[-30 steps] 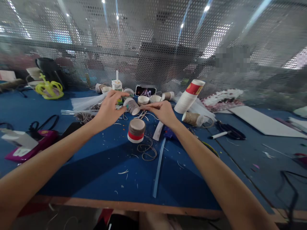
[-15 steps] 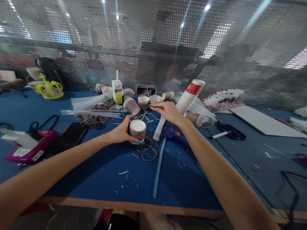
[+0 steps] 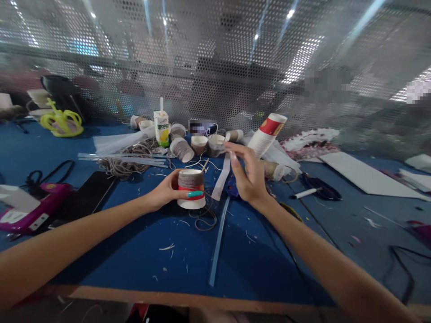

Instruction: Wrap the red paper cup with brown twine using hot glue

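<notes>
My left hand (image 3: 164, 194) is wrapped around a paper cup (image 3: 191, 180), its thumb across the front. Grey-brown cord circles the cup's upper part, above a red band and a white base. A small stick pokes up beside the rim. Loose cord (image 3: 206, 220) lies looped on the table just behind and below the cup. My right hand (image 3: 248, 175) is raised to the right of the cup, touching nothing I can make out, thumb and forefinger apart. Partly hidden behind it is a blue glue gun (image 3: 232, 186). A clear strip (image 3: 218, 244) stretches toward the table's front edge.
Several cord-wrapped cups (image 3: 182, 150) stand or lie at the back, near a drink carton (image 3: 161, 129) and a leaning stack of paper cups (image 3: 266, 136). Tangled cord (image 3: 126, 166) and a black phone (image 3: 97, 193) lie left, beside a purple power strip (image 3: 37, 211).
The cup has tipped from showing its top to showing its side, still in my left hand. My right hand has drawn back toward me from the cups behind, and its fingers have turned upward.
</notes>
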Action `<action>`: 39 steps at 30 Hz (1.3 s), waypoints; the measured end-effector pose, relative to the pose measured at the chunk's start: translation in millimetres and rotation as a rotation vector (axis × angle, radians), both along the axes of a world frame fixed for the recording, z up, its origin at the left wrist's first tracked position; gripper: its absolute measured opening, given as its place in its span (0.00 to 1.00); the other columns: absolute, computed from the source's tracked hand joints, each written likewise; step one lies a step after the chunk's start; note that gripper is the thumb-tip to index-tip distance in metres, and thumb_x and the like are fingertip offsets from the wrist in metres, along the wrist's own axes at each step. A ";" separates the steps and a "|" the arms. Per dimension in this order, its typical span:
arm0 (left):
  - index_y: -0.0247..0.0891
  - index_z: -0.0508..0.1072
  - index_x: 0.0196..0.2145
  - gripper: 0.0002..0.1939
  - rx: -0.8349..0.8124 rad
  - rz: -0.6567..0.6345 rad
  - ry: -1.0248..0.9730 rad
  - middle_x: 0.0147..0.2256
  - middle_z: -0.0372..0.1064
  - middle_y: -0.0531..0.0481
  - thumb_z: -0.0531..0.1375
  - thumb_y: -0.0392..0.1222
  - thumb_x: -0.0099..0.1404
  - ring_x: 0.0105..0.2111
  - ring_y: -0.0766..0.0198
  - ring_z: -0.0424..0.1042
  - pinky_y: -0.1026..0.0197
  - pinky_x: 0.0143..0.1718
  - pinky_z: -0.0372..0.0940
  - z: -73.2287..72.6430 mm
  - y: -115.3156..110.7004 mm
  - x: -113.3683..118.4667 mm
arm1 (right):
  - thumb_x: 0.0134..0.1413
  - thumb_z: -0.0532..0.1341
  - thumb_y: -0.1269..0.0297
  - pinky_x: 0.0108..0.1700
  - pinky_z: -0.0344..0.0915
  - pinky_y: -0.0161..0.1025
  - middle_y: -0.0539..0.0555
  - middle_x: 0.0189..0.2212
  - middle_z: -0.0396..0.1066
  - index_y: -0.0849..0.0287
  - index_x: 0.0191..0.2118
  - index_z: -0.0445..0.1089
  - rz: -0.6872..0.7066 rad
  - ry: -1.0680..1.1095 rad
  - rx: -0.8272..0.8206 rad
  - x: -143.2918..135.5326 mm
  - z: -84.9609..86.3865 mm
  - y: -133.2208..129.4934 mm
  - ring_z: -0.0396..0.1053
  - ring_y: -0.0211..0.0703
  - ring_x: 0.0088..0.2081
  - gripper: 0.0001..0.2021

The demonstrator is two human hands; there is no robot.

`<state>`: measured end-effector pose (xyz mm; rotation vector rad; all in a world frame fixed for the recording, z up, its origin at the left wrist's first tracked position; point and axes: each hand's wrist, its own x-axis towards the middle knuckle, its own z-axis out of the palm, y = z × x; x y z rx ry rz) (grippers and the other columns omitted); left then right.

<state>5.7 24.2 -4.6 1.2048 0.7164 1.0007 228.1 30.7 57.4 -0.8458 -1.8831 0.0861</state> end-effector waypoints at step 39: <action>0.37 0.74 0.45 0.34 -0.087 -0.250 -0.222 0.43 0.76 0.42 0.75 0.43 0.39 0.43 0.52 0.75 0.49 0.50 0.65 -1.2 -1.3 -3.2 | 0.59 0.51 0.51 0.37 0.66 0.51 0.57 0.25 0.75 0.53 0.21 0.68 0.298 0.430 -0.374 -8.7 -30.0 -48.2 0.71 0.52 0.33 0.20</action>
